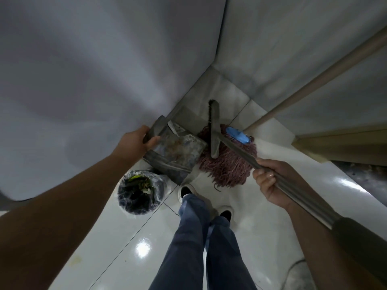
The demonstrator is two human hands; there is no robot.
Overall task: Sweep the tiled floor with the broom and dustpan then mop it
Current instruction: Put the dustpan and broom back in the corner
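My left hand [134,144] grips the handle of a grey, stained dustpan [178,150] held in the corner where two walls meet. My right hand [270,181] is closed around the metal handle of the broom [297,192], whose narrow head [214,130] points toward the corner beside the dustpan. A mop with a reddish string head [228,166] and blue clamp [238,136] lies on the white tiled floor [125,237] under the broom; its wooden pole [314,80] leans up to the right.
A round bin [139,191] lined with a plastic bag and holding rubbish stands on the floor just below the dustpan. My legs and shoes [188,192] are right behind the tools. A wooden door frame [339,143] runs along the right.
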